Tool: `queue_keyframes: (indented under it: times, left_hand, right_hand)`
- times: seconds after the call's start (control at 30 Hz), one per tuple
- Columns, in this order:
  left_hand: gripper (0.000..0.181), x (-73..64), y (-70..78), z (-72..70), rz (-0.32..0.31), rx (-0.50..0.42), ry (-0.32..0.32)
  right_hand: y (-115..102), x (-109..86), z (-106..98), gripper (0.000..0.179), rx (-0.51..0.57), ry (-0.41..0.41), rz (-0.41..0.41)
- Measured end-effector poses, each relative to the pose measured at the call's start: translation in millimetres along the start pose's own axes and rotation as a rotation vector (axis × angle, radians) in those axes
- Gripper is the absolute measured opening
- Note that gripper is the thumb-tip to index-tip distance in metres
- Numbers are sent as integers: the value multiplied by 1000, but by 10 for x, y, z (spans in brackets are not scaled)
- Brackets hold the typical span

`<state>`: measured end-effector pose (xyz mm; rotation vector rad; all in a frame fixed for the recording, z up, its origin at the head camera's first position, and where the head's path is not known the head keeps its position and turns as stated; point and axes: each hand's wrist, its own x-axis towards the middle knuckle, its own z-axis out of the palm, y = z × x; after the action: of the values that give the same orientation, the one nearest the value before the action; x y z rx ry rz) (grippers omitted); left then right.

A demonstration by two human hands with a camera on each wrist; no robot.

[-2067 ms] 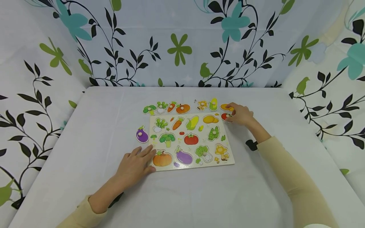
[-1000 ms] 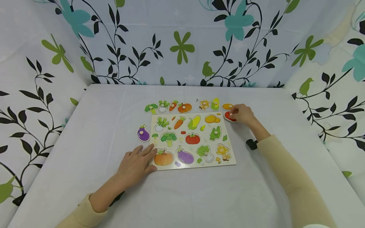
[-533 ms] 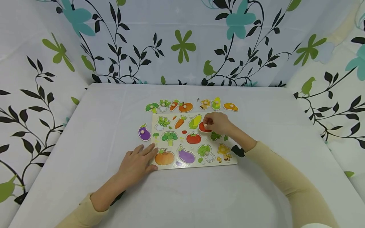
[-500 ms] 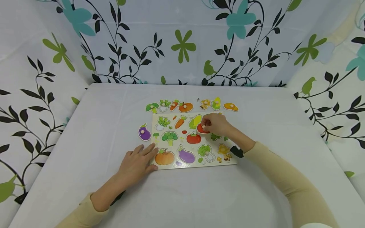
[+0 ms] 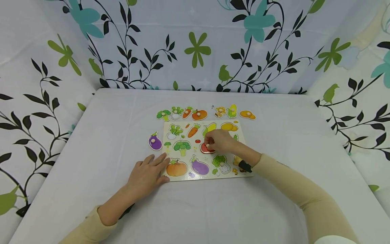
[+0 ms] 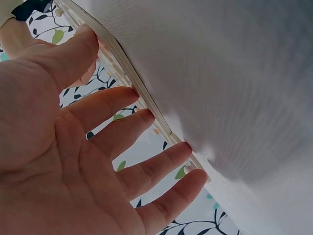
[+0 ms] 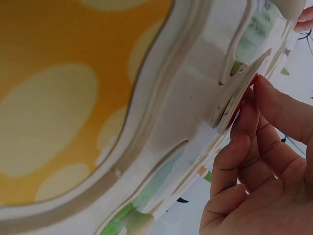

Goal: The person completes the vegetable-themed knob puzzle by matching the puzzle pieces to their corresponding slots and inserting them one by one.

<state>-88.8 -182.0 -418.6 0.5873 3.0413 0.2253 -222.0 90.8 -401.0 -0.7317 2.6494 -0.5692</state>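
My right hand pinches the knob of a red tomato puzzle piece, held over the tomato picture in the middle of the pale wooden puzzle board. In the right wrist view the tomato piece stands slightly tilted, close to the board face. My left hand rests at the board's lower left corner with fingers spread. The left wrist view has those fingertips along the board edge. Behind the right hand, part of the corn picture and the green vegetable beside it are hidden. A knobbed bok choy piece lies in the board.
Behind the board lie broccoli, turnip, carrot, pumpkin, mushroom, corn and potato pieces. An eggplant piece sits left of the board. Patterned cloth hangs around the white table.
My right hand picked up the tomato piece from beyond the board's upper right corner and carried it left and nearer, over the tomato picture. The left hand stayed on the board's corner.
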Motion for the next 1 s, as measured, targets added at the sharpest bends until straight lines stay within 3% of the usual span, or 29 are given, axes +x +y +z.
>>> queue_keyframes:
  times: [0.67, 0.83, 1.0]
  left_hand:
    - [63, 6, -11, -13, 3, 18, -1]
    - [63, 7, 2, -16, 4, 16, 0]
    - [63, 4, 7, -13, 0, 22, -3]
  right_hand:
    - [-26, 13, 16, 7, 20, -50, 11]
    - [122, 16, -144, 19, 114, -62, 47]
    - [456, 59, -470, 35, 145, 67, 127]
